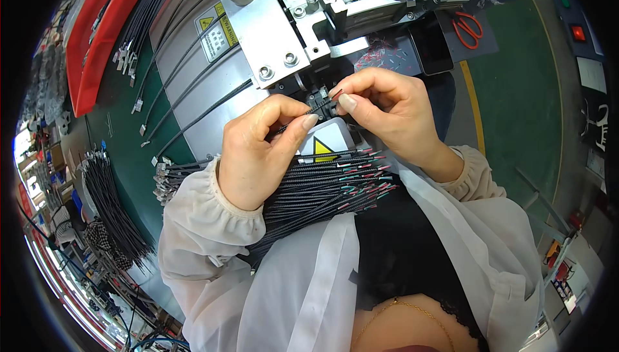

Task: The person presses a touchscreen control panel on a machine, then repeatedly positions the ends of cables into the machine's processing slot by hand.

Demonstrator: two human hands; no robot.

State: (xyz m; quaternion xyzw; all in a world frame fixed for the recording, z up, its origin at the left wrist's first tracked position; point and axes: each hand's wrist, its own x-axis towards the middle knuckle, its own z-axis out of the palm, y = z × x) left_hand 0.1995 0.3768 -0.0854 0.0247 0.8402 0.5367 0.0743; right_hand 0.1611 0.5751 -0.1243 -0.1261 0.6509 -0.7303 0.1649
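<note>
The work in hand looks to be fine fingertip handling of 1 black cable (pixel 320 106), which sits just in front of the metal machine (pixel 271 49), at the tooling under its head. The left hand (pixel 258 149) pinches the cable between thumb and index finger, at the machine's near left corner. The right hand (pixel 400 110), at its near right, has thumb and index finger pressed together on the red wire end (pixel 338 94); how its other fingers press is not clear.

The next move seems to call for a light, steady pinch in both hands, with the thin end kept in line with the cable.

Room is tight: the machine's front edge stands just beyond the left fingertips, and a white panel (pixel 342 131) with a yellow triangle lies just below them, on the near side of the machine. Nearer the body, a cable bundle (pixel 309 184) runs under the left forearm, so a low sweep of the left sleeve (pixel 200 223) could catch it. More room opens to the machine's right, bounded by a dark phone (pixel 431 46) and red-handled scissors (pixel 467 29) farther off.
</note>
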